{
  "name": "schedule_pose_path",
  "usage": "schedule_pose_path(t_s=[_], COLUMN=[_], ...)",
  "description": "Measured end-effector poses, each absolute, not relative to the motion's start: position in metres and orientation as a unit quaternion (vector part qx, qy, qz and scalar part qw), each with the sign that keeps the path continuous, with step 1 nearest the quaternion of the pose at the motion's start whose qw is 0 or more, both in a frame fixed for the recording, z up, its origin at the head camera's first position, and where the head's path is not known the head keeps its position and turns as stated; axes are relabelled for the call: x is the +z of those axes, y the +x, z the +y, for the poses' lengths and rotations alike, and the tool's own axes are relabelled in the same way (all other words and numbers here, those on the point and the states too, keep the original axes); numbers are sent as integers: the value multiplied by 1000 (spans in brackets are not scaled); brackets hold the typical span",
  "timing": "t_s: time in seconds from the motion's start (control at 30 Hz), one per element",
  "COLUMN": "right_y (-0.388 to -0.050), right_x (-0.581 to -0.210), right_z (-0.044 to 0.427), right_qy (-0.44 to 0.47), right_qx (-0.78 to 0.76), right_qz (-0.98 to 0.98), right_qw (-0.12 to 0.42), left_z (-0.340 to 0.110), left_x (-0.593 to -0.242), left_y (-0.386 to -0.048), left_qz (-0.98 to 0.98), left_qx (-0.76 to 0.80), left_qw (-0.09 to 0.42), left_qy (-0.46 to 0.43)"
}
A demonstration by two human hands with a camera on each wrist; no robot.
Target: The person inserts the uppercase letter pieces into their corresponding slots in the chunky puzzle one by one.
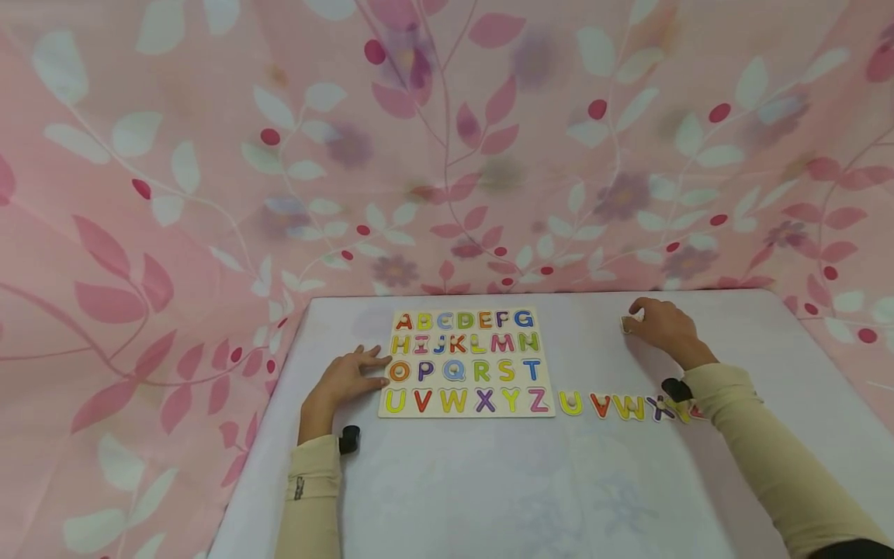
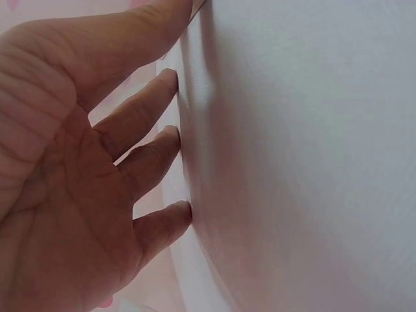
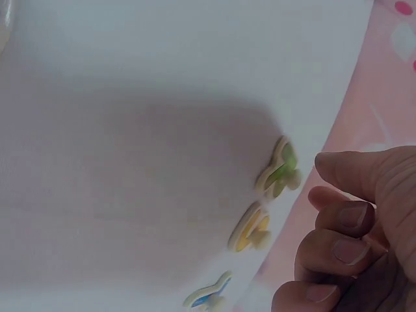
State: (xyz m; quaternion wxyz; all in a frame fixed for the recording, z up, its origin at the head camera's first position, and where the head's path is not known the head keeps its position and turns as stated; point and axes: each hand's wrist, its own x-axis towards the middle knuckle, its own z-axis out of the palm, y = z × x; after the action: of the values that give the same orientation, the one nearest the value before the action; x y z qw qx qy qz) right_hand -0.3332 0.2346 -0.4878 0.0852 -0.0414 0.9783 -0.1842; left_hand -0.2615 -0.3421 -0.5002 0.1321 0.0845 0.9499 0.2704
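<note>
A wooden alphabet board lies on the white table. Its upper two rows and O, P and Q hold knobbed letters; R to Z show as printed recesses. Fingers spread, my left hand rests at the board's left edge; the left wrist view shows its fingertips down on the cloth. My right hand hovers over the table right of the board, fingers bent and thumb apart from them. Close to its thumb is a green knobbed letter. A yellow letter and a blue letter lie beyond it.
Right of the board lies a row of loose letters: U, V, W, X and others partly under the right sleeve. A pink floral cloth hangs behind the table.
</note>
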Motion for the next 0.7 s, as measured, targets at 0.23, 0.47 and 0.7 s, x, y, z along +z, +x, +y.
schedule_pose_path(t_s=[0.23,0.47,0.7], right_y=[-336,-336,-337], right_x=[-492,-490,-486], right_z=[241,242,239], right_qy=[-28,-38,-50], right_qx=[-177,-179,-172], right_qz=[978,977,979], right_qw=[110,111,102], left_z=[-341,-339,-341], left_x=[-499,-498,-498], left_y=[-262,-262,-261], left_qz=[948,949,948], left_qx=[275,272,278], left_qw=[137,133,133], left_qy=[78,83,82])
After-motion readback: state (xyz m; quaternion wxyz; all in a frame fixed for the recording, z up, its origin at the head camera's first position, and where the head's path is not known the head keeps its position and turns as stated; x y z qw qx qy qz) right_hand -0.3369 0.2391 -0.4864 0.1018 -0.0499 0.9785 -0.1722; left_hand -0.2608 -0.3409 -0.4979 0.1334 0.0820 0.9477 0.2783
